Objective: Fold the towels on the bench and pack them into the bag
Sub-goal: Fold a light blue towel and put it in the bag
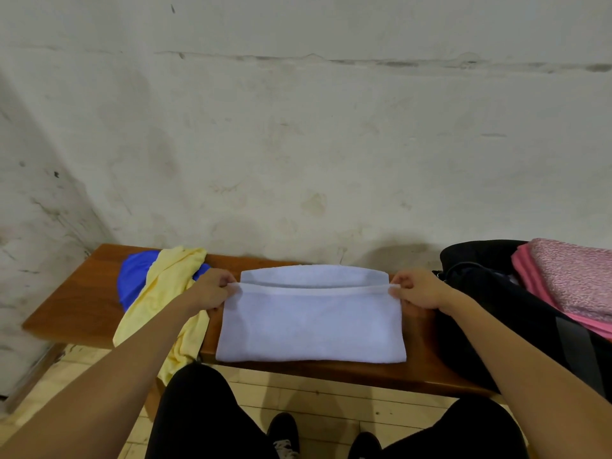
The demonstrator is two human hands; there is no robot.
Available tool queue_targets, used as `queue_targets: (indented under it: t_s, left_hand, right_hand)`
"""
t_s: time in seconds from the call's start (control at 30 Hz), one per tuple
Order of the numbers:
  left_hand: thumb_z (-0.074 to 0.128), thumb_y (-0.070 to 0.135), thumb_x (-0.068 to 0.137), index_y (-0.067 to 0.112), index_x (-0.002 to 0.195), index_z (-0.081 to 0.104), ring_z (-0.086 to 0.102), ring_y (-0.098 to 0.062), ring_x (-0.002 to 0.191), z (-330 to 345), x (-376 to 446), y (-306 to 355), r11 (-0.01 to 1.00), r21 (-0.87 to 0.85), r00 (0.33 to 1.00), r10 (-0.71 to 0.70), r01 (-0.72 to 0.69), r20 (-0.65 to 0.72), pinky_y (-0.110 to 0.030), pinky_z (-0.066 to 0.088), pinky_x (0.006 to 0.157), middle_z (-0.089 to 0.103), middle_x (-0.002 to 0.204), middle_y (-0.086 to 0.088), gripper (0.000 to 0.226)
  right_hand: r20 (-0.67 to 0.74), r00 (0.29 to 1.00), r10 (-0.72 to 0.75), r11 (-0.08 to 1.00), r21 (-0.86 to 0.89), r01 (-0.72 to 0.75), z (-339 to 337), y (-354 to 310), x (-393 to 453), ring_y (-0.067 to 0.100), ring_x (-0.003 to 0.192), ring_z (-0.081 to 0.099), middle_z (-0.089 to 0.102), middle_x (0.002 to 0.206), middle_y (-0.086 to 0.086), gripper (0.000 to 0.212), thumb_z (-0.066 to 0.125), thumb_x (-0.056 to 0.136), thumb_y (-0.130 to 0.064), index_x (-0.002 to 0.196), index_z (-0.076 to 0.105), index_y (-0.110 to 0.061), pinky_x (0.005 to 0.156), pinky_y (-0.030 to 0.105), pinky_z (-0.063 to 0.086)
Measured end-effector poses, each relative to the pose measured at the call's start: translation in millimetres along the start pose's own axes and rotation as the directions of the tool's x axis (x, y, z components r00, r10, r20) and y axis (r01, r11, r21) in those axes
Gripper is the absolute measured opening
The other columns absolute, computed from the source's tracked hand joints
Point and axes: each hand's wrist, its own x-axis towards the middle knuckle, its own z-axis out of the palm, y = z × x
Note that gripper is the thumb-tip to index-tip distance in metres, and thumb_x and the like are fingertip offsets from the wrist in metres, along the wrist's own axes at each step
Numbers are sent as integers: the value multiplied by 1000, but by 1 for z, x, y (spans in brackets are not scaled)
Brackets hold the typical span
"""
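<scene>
While the white towel (311,323) lies across the middle of the surface (76,293), its near fold along the front edge, the left hand (212,288) pinches the upper layer's left corner and the right hand (415,289) pinches its right corner. Held taut between them, that top edge sits just short of the lower layer's back edge, probably so the two can be lined up before the fold is pressed flat. Toward the left end, a yellow towel (169,293) is draped over a blue towel (134,279) and hangs off the front edge, both unfolded. At the right end a black bag (490,293) stands open, with folded pink towels (569,279) in it. Bare wood shows on either side of the white towel, so the hands have little room to move sideways.
</scene>
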Motion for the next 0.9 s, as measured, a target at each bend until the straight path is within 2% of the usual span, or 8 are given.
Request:
queue_targets:
  t_s: [0.07, 0.23, 0.33, 0.4, 0.57, 0.67, 0.8, 0.9]
  left_hand:
    - [54, 16, 97, 11, 102, 62, 63, -29, 94, 3, 6, 1, 1000, -6, 998, -8, 7, -70, -42, 57, 77, 65, 104, -12, 10]
    - [54, 13, 96, 7, 107, 63, 56, -21, 97, 15, 21, 5, 997, -68, 986, -54, 44, -158, -27, 43, 75, 64, 109, -11, 16]
    - [55, 14, 97, 3, 109, 63, 52, -19, 93, 21, 28, 9, 989, -127, 974, -106, 81, -202, -27, 41, 75, 60, 103, -10, 19]
    - [55, 15, 97, 2, 110, 63, 52, -19, 92, 24, 34, 10, 981, -175, 968, -125, 87, -216, -26, 41, 74, 60, 101, -10, 19]
    - [58, 11, 95, 1, 106, 64, 52, -16, 80, 28, 46, 12, 955, -282, 969, -153, 94, -194, -22, 44, 64, 59, 93, -10, 16]
    - [61, 13, 94, 4, 104, 65, 57, -20, 88, 29, 53, 8, 941, -320, 975, -166, 111, -150, -26, 47, 70, 63, 100, -12, 14]
    - [60, 16, 94, 8, 103, 64, 58, -22, 93, 30, 60, 6, 934, -340, 979, -159, 106, -129, -20, 46, 63, 63, 101, -10, 13]
    - [60, 16, 95, 9, 102, 64, 61, -25, 97, 32, 64, 4, 921, -375, 980, -161, 107, -115, -27, 51, 73, 65, 103, -11, 11]
  right_hand:
    - [-115, 993, 4, 1000, -20, -6, 4, 0, 7, 26, 87, 66, 72, 90, 10, 13, 65, 94, -21, 96, 70, -8, 77, 32, 50]
    - [-243, 970, 27, 999, 33, -20, 12, -3, 19, 22, 69, 55, 64, 77, 13, 19, 61, 96, -17, 77, 61, -14, 57, 24, 39]
    - [-277, 958, 74, 994, 98, -48, 21, -1, 28, 23, 72, 52, 61, 77, 17, 23, 58, 97, -14, 79, 64, 1, 59, 26, 38]
    - [-288, 951, 113, 986, 152, -72, 24, 0, 36, 22, 76, 54, 63, 81, 17, 20, 56, 97, -13, 87, 64, 3, 62, 28, 41]
    - [-298, 934, 195, 958, 263, -116, 32, 1, 53, 18, 82, 54, 59, 80, 4, 5, 58, 97, -16, 95, 60, -11, 67, 25, 40]
    - [-266, 931, 249, 934, 322, -158, 36, 5, 61, 20, 87, 55, 61, 87, 7, 8, 62, 95, -18, 95, 62, -10, 70, 27, 42]
    - [-229, 922, 313, 875, 447, -186, 37, 9, 70, 23, 90, 60, 65, 89, 8, 8, 66, 92, -18, 91, 67, -10, 71, 28, 47]
    - [-193, 920, 342, 822, 535, -193, 35, 9, 74, 20, 84, 57, 63, 85, 7, 8, 68, 90, -13, 88, 67, -6, 76, 30, 46]
